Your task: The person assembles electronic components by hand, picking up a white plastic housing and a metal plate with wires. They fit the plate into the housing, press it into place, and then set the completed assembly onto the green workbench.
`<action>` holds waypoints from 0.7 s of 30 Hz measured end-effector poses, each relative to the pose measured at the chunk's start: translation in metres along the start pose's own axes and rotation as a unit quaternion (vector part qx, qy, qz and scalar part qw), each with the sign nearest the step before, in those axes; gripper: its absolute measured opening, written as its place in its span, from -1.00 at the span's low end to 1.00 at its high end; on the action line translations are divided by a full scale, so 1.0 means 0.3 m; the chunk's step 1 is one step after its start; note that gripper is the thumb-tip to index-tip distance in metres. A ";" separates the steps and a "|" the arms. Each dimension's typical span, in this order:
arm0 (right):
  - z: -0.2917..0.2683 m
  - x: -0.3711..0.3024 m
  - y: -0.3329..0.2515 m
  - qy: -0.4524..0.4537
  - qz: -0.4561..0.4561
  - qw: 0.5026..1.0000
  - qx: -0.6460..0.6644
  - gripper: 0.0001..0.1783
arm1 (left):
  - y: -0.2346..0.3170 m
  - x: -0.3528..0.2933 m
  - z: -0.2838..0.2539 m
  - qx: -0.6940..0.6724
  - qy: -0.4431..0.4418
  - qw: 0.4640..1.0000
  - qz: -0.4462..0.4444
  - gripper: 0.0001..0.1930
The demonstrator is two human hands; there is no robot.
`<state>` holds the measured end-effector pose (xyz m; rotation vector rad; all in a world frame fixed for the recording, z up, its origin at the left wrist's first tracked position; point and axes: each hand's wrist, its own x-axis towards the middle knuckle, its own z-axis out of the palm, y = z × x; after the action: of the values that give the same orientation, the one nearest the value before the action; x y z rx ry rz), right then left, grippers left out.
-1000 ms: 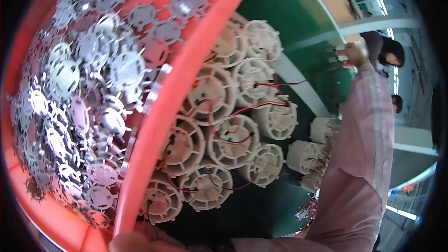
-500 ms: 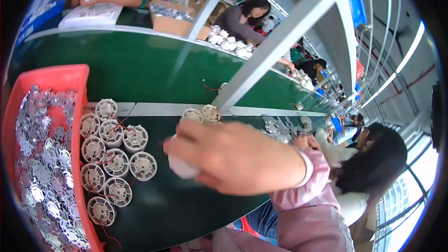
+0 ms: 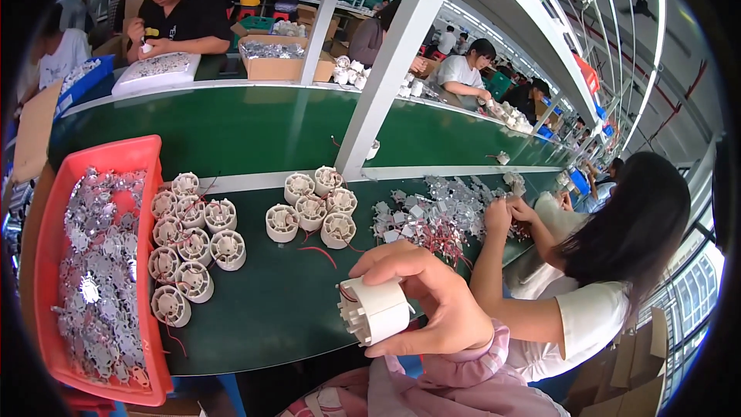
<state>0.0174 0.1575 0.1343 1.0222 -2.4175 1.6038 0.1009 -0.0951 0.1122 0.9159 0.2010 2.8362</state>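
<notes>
Head-worn fisheye view, near, downward across the green worktable [image 3: 266,316]

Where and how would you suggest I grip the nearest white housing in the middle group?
The white housing is probably best gripped around its smooth outer wall, from the near side: it stands ribbed face up, with neighbours behind.

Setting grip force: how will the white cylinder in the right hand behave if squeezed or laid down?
The white cylinder in the right hand is probably stiff: its smooth wall shows no visible dent. On its side it may roll, given that curved wall. The small prongs on its end look thin, so they could snag or snap.
</notes>
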 end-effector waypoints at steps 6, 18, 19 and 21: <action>0.037 -0.076 0.054 0.050 -0.050 0.974 0.214 -0.15 | -0.047 -0.036 0.040 0.093 -0.014 0.996 0.010 -0.82; 0.069 -0.149 0.162 0.035 -0.044 0.880 0.472 -0.12 | -0.083 0.018 0.012 0.074 -0.024 0.997 -0.016 -0.85; 0.076 -0.151 0.173 0.037 -0.043 0.879 0.474 -0.12 | -0.084 0.023 0.002 0.060 -0.035 0.997 -0.025 -0.85; 0.093 -0.152 0.204 0.025 -0.043 0.857 0.513 -0.17 | -0.089 0.035 -0.021 0.048 -0.043 0.997 -0.034 -0.86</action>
<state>0.0271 0.1706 0.0546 1.0834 -1.3112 2.8771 0.0915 -0.0674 0.1085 1.0272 0.3551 2.7385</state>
